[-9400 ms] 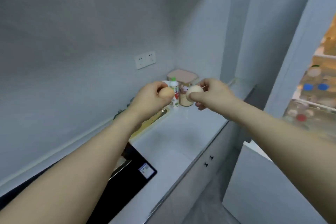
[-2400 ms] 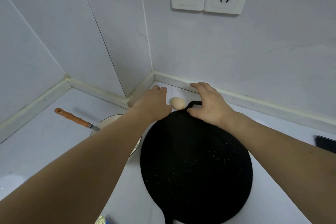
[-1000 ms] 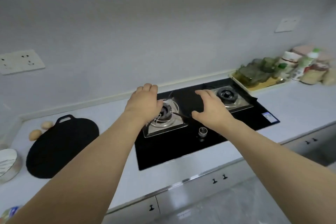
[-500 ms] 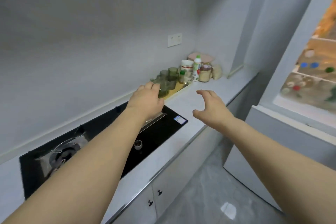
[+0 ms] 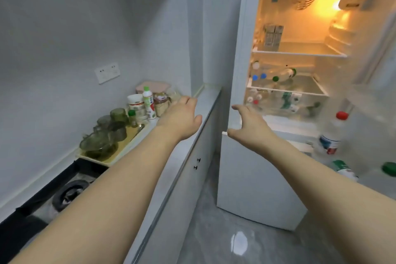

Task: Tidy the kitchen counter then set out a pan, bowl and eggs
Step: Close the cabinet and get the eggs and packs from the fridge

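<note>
Both hands reach forward with loose fingers, holding nothing, the left hand (image 5: 181, 119) over the smooth pale counter (image 5: 188, 141), the right hand (image 5: 249, 123) before the lit open fridge (image 5: 285, 83), green glass bowls (image 5: 100, 141) left of them.

Dim grey room, warm orange glare from the fridge lamp (image 5: 347, 3), soft blur, wide-angle edge bending

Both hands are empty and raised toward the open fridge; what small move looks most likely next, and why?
Probably the right hand reaches on into the open fridge, or to its door. Both it and the left hand are open and hold nothing, the fridge light is on, and the right hand is nearest the opening. No eggs are clearly visible inside.
</note>
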A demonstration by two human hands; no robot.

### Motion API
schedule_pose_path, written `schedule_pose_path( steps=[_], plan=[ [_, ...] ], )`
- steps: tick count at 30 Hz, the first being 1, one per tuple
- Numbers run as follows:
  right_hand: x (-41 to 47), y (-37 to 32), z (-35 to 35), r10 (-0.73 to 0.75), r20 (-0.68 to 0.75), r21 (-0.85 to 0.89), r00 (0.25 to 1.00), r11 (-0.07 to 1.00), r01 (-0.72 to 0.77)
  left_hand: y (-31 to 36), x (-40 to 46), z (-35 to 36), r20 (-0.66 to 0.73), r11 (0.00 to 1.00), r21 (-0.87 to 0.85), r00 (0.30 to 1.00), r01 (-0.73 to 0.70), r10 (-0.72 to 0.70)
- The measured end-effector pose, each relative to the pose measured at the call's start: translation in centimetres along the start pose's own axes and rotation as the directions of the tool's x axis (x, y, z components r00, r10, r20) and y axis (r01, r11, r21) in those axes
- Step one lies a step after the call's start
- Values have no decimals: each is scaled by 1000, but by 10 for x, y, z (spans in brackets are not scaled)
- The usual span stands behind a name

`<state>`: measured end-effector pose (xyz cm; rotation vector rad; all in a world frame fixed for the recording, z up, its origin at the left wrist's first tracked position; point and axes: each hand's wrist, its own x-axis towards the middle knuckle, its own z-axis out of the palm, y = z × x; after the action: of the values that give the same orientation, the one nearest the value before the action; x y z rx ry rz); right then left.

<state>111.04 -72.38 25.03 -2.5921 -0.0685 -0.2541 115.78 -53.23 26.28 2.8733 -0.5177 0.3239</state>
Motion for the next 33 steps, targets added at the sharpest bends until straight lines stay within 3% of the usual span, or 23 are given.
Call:
schedule_pose_path(
  steps=[5,13,23,29,33],
  plan=[
    [42,27,-15,137,-120,11,983,991,-136,21,82,14,8,983,-49,984,-176,177],
    [85,82,-53,331,-278,2,902,939,-344,85,196,52,15,877,-185,891,-443,454],
    [87,155,-108,453,-390,-1,802,870,-492,190,281,73,-1,754,-206,770,-624,638],
    [81,184,-148,535,-516,-27,669,771,-636,263,317,68,-50,595,-237,621,-768,782],
    [72,192,-162,595,-556,-44,580,676,-736,306,324,74,-39,390,-266,414,-881,909]
  ],
)
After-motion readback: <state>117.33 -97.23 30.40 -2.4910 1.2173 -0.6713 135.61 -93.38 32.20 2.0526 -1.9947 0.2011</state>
